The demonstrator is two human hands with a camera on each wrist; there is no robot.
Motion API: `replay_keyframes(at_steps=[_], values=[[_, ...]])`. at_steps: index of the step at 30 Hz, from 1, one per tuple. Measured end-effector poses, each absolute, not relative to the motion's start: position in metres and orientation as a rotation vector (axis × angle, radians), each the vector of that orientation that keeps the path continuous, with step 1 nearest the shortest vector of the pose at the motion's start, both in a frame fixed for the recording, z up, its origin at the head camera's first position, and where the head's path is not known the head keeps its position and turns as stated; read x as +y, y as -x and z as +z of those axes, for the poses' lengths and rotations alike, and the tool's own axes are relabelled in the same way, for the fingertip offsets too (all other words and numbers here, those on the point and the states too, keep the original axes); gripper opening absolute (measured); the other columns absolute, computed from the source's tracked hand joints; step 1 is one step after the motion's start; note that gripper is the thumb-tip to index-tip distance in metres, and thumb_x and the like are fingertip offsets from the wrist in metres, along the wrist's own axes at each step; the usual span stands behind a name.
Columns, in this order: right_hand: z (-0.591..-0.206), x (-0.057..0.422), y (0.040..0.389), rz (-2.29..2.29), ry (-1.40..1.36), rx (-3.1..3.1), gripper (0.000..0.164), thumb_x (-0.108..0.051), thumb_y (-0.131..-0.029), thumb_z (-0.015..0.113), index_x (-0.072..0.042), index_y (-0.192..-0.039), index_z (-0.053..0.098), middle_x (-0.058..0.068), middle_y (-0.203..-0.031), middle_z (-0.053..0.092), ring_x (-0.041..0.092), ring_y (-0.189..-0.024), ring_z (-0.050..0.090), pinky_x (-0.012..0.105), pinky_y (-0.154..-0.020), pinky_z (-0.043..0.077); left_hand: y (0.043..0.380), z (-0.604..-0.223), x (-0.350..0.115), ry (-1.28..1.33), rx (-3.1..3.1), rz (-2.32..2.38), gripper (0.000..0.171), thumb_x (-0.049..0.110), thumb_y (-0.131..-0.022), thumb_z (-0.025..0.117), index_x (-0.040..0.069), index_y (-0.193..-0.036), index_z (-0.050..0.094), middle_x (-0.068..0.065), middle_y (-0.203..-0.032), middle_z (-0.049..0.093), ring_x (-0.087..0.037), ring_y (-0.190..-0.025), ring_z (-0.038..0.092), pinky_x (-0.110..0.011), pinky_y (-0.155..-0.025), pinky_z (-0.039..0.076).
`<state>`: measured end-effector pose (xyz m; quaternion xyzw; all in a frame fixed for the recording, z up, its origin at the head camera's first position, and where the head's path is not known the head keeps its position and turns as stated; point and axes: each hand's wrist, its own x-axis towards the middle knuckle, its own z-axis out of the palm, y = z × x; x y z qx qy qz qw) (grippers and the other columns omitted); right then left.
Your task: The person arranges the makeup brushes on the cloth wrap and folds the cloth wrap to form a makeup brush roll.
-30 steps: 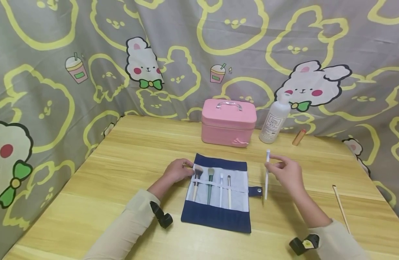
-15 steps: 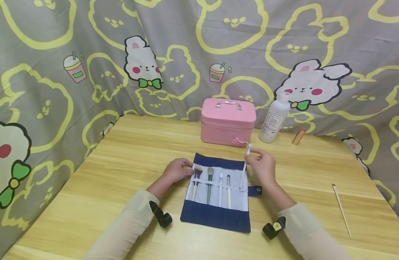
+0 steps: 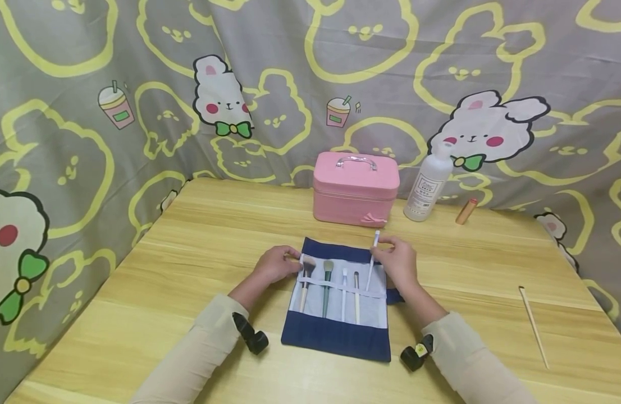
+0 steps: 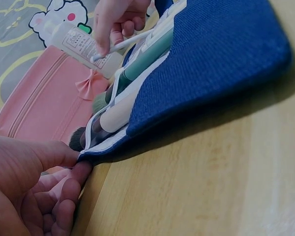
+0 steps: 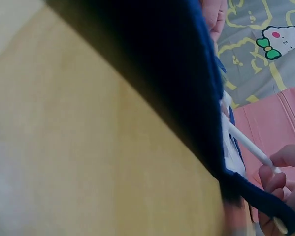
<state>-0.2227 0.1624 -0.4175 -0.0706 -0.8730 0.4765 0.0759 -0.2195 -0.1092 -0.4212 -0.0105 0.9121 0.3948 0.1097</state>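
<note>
A navy makeup brush roll [image 3: 336, 339] lies unfolded on the table, its pale lining facing up. Several brushes sit side by side under its elastic band, among them a green-handled brush [image 3: 326, 289] and a wide dark-bristled brush [image 4: 108, 120]. At the roll's left edge my left hand [image 3: 276, 264] pinches the fabric between thumb and forefinger. My right hand [image 3: 400, 261] holds a slim white makeup brush [image 3: 370, 269] near its upper end, tilted over the right side of the lining. Its lower tip is at the elastic band; whether it is under the band I cannot tell.
Behind the roll stands a pink case [image 3: 356, 191] with a metal handle. To its right are a clear pump-type bottle [image 3: 427, 188] and an orange-gold tube [image 3: 466, 211]. A thin pale brush [image 3: 534, 328] lies far right. A snap strap [image 5: 265, 199] sticks out beside my right hand.
My right hand has carried the white brush leftward from beside the roll to over its right side, and its lower end now reaches the band. My left hand has stayed at the left edge.
</note>
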Motion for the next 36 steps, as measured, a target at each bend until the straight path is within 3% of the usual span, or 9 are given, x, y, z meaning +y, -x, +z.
replay_keyframes(at_steps=[5,11,13,18,20,25,36], values=[[-0.419,0.160,0.220,1.394,0.160,-2.692,0.031,-0.012,-0.077,0.071,0.001,-0.104,0.066,0.007,-0.062,0.061,0.012,-0.050,0.051,0.026,-0.041,0.039,0.219,-0.421,-0.109,0.032,2.688,1.147,0.029,0.023,-0.079,0.070,0.010,-0.105,0.065,0.001,-0.072,0.061,-0.014,-0.061,0.053,-0.026,-0.054,0.040],[-0.421,0.158,0.215,1.299,0.097,-2.819,0.037,-0.011,-0.075,0.071,0.004,-0.108,0.064,0.005,-0.060,0.061,0.013,-0.051,0.051,0.026,-0.046,0.040,0.218,-0.420,-0.108,0.030,2.690,1.145,0.028,0.023,-0.079,0.070,0.010,-0.104,0.065,0.001,-0.072,0.061,-0.014,-0.061,0.052,-0.026,-0.054,0.040],[-0.422,0.157,0.213,1.256,0.058,-2.857,0.040,-0.011,-0.075,0.070,0.005,-0.111,0.062,0.007,-0.065,0.062,0.016,-0.054,0.053,0.029,-0.051,0.043,0.218,-0.420,-0.108,0.032,2.691,1.145,0.028,0.023,-0.079,0.070,0.010,-0.104,0.065,0.000,-0.072,0.061,-0.014,-0.061,0.052,-0.026,-0.054,0.040],[-0.419,0.154,0.207,1.142,-0.022,-2.924,0.045,-0.011,-0.075,0.069,0.007,-0.115,0.059,0.019,-0.097,0.066,0.024,-0.077,0.057,0.041,-0.076,0.048,0.218,-0.420,-0.108,0.036,2.693,1.144,0.028,0.023,-0.079,0.070,0.011,-0.104,0.066,0.000,-0.072,0.061,-0.014,-0.061,0.052,-0.025,-0.053,0.040],[-0.416,0.152,0.204,1.129,-0.026,-2.948,0.046,-0.011,-0.075,0.069,0.007,-0.116,0.059,0.020,-0.101,0.065,0.024,-0.074,0.056,0.040,-0.074,0.048,0.217,-0.420,-0.107,0.035,2.695,1.142,0.028,0.023,-0.079,0.070,0.011,-0.104,0.065,0.000,-0.072,0.061,-0.014,-0.061,0.052,-0.026,-0.053,0.040],[-0.415,0.149,0.200,1.097,-0.002,-3.002,0.048,-0.012,-0.075,0.068,0.006,-0.119,0.058,0.013,-0.085,0.065,0.015,-0.046,0.043,0.030,-0.049,0.039,0.217,-0.419,-0.107,0.043,2.692,1.142,0.027,0.022,-0.080,0.070,0.010,-0.104,0.065,0.000,-0.073,0.061,-0.014,-0.062,0.053,-0.026,-0.054,0.040],[-0.410,0.145,0.192,0.912,-0.009,-3.066,0.051,-0.017,-0.077,0.069,0.003,-0.121,0.057,0.005,-0.061,0.049,0.013,-0.043,0.039,0.028,-0.044,0.031,0.218,-0.420,-0.108,0.047,2.683,1.156,0.027,0.022,-0.080,0.070,0.010,-0.104,0.065,0.000,-0.074,0.062,-0.015,-0.063,0.053,-0.026,-0.054,0.040]])
